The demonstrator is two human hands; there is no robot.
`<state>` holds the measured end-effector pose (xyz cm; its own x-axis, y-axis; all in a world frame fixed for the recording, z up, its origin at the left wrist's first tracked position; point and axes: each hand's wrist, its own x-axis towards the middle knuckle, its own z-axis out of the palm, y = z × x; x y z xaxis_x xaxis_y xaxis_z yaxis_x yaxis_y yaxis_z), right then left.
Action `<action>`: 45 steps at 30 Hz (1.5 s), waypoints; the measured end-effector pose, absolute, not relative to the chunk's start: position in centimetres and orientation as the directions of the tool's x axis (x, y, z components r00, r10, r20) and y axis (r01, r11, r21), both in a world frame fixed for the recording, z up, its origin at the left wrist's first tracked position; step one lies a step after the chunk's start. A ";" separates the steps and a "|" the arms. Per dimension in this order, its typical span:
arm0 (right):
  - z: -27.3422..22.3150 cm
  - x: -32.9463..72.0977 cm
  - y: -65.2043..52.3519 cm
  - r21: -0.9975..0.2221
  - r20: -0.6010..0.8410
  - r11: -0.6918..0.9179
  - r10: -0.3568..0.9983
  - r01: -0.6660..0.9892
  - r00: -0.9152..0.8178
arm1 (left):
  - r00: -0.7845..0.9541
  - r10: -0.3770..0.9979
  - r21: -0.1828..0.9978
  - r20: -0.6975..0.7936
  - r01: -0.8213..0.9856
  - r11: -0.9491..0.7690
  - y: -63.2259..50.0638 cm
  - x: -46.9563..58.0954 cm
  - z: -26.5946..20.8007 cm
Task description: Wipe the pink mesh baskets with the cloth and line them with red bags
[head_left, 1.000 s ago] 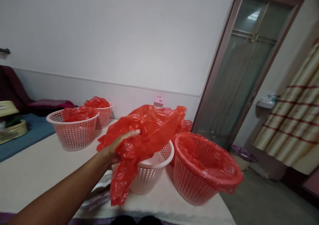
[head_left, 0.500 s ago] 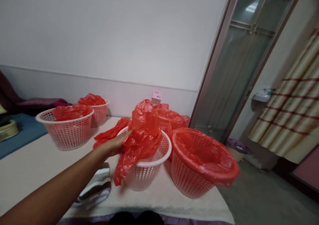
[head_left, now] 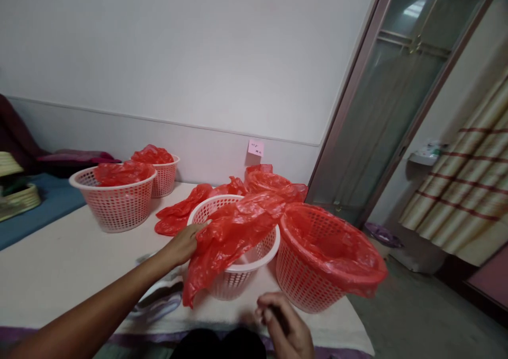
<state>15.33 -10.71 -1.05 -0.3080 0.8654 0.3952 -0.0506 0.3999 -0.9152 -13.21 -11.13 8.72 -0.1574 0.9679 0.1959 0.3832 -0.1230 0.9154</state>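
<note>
My left hand (head_left: 184, 242) grips one end of a red plastic bag (head_left: 234, 224), which lies stretched across the mouth of a white perforated basket (head_left: 273, 248). The bag's lower corner hangs over the front of the rim. In front of the basket, low in view, my right hand (head_left: 286, 324) has its fingers loosely curled and the thumb apart, with nothing visible between them. Just to the right stands another perforated basket (head_left: 309, 279), lined with a red bag (head_left: 357, 266) folded over its rim.
Two more baskets, a nearer one (head_left: 119, 211) and a farther one (head_left: 165, 179), hold red bags at the left. Loose red bags (head_left: 184, 211) lie behind the middle basket. A folded striped cloth (head_left: 161, 301) is under my left forearm. A pink note (head_left: 256, 147) sticks to the wall.
The bag has dropped from an upright bunch to lie flatter across the basket, its far end reaching right. My right hand has come into view at the bottom.
</note>
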 end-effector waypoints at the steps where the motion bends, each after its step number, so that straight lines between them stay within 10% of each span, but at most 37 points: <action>1: 0.3 15.2 -9.9 -0.886 0.454 0.462 0.853 -0.030 -0.257 | -0.146 0.972 0.912 0.182 0.395 -0.111 -11.4 -13.1 8.5; 6: 6.3 14.6 -5.0 -0.782 0.608 0.607 0.793 0.142 -0.042 | -0.145 0.981 0.911 0.126 0.408 -0.056 -12.4 -13.1 7.7; 13: 6.6 11.8 -0.7 -0.482 0.648 0.744 0.659 0.464 -0.383 | -0.135 0.959 0.813 0.250 0.567 -0.132 -14.0 -11.7 6.9; 30: 5.4 11.6 -1.2 -0.023 0.725 0.913 0.296 0.408 -0.622 | -0.245 0.813 0.564 0.528 0.817 -0.119 -16.8 -18.5 4.3; 39: 6.4 13.6 -2.9 -0.065 0.565 0.878 0.424 0.474 -0.708 | -0.475 0.772 0.787 0.421 0.615 -0.050 -15.7 -19.4 4.8; 45: 7.2 13.4 -2.8 -0.043 0.416 0.837 0.511 0.546 -0.752 | -0.398 0.663 0.643 0.635 0.748 -0.166 -15.1 -16.4 7.0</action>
<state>13.38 -2.80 7.23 -0.7518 0.5115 0.4162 0.5455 0.8370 -0.0432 -16.40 -15.14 7.04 -0.3980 0.6625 0.6345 0.7478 -0.1663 0.6427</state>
